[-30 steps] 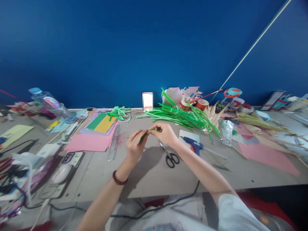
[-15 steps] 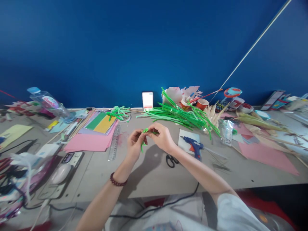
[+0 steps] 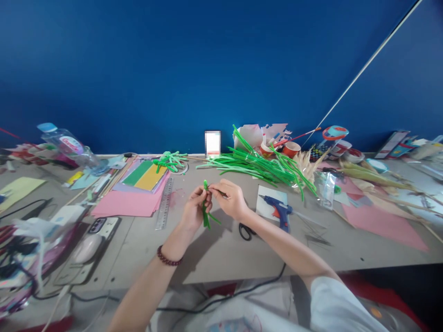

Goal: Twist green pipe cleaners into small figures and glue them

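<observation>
Between the fingers of my left hand (image 3: 194,207) is a bunch of green pipe cleaners (image 3: 206,220), its ends hanging below the fingers and a small loop showing on top. My right hand (image 3: 230,198) is pinched close beside that top part; whatever is between its fingertips is too small to make out. Beyond my hands lies a pile of green pipe cleaners (image 3: 256,166). Black-handled scissors (image 3: 245,232) rest partly under my right forearm, near a blue glue gun (image 3: 282,210) on a white sheet.
Left of my hands are a clear ruler (image 3: 164,204), pink paper (image 3: 124,204) and a power strip (image 3: 78,272). A plastic bottle (image 3: 71,144) leans at the back left. Red cups (image 3: 291,149) and more pink paper (image 3: 384,226) are on the right.
The green bunch has turned upright, with more of its hanging ends showing. My right hand has shifted slightly down and its fingertips have come off the top of the bunch to its side.
</observation>
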A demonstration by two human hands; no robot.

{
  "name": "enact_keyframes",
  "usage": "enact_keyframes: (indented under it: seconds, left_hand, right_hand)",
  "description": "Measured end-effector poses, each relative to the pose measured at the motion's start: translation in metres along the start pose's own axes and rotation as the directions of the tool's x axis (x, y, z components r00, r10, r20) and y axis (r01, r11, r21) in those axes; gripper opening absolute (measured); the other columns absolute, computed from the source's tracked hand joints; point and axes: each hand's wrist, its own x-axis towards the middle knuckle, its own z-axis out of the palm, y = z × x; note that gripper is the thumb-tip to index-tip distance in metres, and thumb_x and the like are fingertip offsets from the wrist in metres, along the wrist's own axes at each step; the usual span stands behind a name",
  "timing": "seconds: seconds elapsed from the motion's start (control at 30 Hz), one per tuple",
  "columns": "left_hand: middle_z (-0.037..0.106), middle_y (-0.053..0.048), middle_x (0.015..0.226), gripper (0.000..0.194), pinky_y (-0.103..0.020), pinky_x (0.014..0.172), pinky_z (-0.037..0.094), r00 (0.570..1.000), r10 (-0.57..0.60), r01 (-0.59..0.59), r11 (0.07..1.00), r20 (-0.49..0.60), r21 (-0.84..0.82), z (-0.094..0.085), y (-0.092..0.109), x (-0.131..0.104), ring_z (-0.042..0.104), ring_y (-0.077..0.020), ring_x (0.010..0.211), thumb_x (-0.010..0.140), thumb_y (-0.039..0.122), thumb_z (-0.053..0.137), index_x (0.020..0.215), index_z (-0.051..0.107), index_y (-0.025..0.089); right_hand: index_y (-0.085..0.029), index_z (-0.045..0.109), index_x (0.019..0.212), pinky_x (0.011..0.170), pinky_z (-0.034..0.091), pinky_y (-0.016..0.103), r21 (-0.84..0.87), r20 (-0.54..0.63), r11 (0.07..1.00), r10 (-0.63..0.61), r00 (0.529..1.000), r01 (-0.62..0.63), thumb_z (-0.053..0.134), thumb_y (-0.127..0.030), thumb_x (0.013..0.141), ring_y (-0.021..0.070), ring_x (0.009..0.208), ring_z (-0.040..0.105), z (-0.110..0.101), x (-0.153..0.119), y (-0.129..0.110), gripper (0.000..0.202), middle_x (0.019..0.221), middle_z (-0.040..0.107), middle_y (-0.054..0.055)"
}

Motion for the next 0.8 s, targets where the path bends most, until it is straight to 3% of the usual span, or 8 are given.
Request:
enact_keyframes:
  seconds: [0.1, 0.17, 0.27, 0.4, 0.47, 0.57, 0.7, 0.8]
  left_hand:
    - [0.041, 0.003, 0.056, 0.007, -0.010, 0.032, 0.026, 0.992, -0.121, 0.124, 0.979, 0.027, -0.162, 0.001, 0.005, -0.001, 0.035, -0.0033, 0.042, 0.073, 0.008, 0.057, 0.068, 0.054, 0.012]
    - [0.038, 0.003, 0.057, 0.012, -0.008, 0.032, 0.026, 0.985, -0.170, 0.171, 0.950, 0.027, -0.262, 0.002, 0.008, -0.003, 0.033, -0.0029, 0.042, 0.077, 0.003, 0.047, 0.069, 0.053, 0.011]
    - [0.035, 0.003, 0.057, 0.021, -0.008, 0.031, 0.026, 0.983, -0.181, 0.176, 0.923, 0.019, -0.343, 0.005, 0.011, -0.007, 0.030, -0.0027, 0.041, 0.081, 0.000, 0.038, 0.068, 0.051, 0.011]
    - [0.035, 0.002, 0.056, 0.017, -0.008, 0.032, 0.026, 0.989, -0.142, 0.147, 0.933, 0.040, -0.328, 0.006, 0.012, -0.010, 0.029, -0.0031, 0.041, 0.080, 0.002, 0.043, 0.068, 0.053, 0.011]
    - [0.033, 0.003, 0.055, 0.011, -0.010, 0.032, 0.025, 0.989, -0.120, 0.140, 0.954, 0.089, -0.266, 0.003, 0.012, -0.009, 0.027, -0.0031, 0.041, 0.077, 0.007, 0.052, 0.068, 0.054, 0.012]
    - [0.029, 0.006, 0.050, 0.010, -0.013, 0.033, 0.025, 0.978, -0.107, 0.130, 0.983, 0.179, -0.126, -0.003, 0.010, -0.005, 0.024, -0.0031, 0.038, 0.072, 0.017, 0.063, 0.069, 0.056, 0.012]
    - [0.027, 0.008, 0.046, 0.021, -0.014, 0.035, 0.024, 0.960, -0.120, 0.133, 0.990, 0.254, -0.034, -0.005, 0.006, -0.001, 0.024, -0.0033, 0.037, 0.069, 0.028, 0.070, 0.067, 0.055, 0.013]
    - [0.028, 0.008, 0.045, 0.022, -0.015, 0.034, 0.020, 0.946, -0.159, 0.180, 0.983, 0.283, -0.048, -0.005, 0.003, 0.000, 0.021, -0.0023, 0.036, 0.067, 0.028, 0.072, 0.067, 0.056, 0.013]
  right_hand:
    - [-0.017, 0.070, 0.092, 0.058, 0.040, 0.022, -0.045, 0.022, 0.997, -0.064, 0.998, 0.065, 0.045, -0.025, 0.091, 0.0108, 0.058, 0.048, -0.002, 0.000, 0.001, 0.026, 0.067, 0.052, 0.002]
    - [-0.017, 0.069, 0.095, 0.057, 0.040, 0.021, -0.075, 0.049, 0.991, -0.108, 0.993, 0.112, 0.043, -0.024, 0.092, 0.0105, 0.058, 0.049, -0.004, 0.001, 0.002, 0.028, 0.068, 0.053, 0.002]
    - [-0.018, 0.069, 0.099, 0.056, 0.039, 0.021, -0.127, 0.089, 0.981, -0.138, 0.986, 0.149, 0.041, -0.023, 0.093, 0.0103, 0.058, 0.049, -0.007, 0.001, 0.004, 0.029, 0.067, 0.053, 0.002]
    - [-0.019, 0.070, 0.100, 0.056, 0.039, 0.022, -0.096, 0.077, 0.985, -0.140, 0.987, 0.147, 0.044, -0.022, 0.091, 0.0109, 0.057, 0.050, -0.009, 0.000, 0.002, 0.028, 0.066, 0.056, 0.002]
    - [-0.019, 0.072, 0.097, 0.057, 0.040, 0.023, -0.017, 0.060, 0.996, -0.088, 0.994, 0.089, 0.047, -0.023, 0.089, 0.0113, 0.057, 0.050, -0.010, 0.001, -0.003, 0.026, 0.065, 0.058, 0.003]
    - [-0.018, 0.073, 0.089, 0.053, 0.039, 0.023, 0.130, 0.082, 0.986, 0.099, 0.992, -0.109, 0.055, -0.026, 0.084, 0.0104, 0.054, 0.049, -0.014, 0.005, -0.009, 0.020, 0.066, 0.061, 0.002]
    - [-0.015, 0.071, 0.074, 0.054, 0.041, 0.022, 0.365, 0.196, 0.842, 0.348, 0.917, -0.398, 0.068, -0.035, 0.072, 0.0112, 0.060, 0.055, -0.017, 0.013, -0.008, 0.020, 0.072, 0.066, 0.004]
    - [-0.015, 0.071, 0.081, 0.064, 0.046, 0.025, 0.450, 0.300, 0.726, 0.426, 0.854, -0.520, 0.075, -0.035, 0.063, 0.0120, 0.065, 0.060, -0.018, 0.019, -0.003, 0.026, 0.074, 0.069, 0.003]
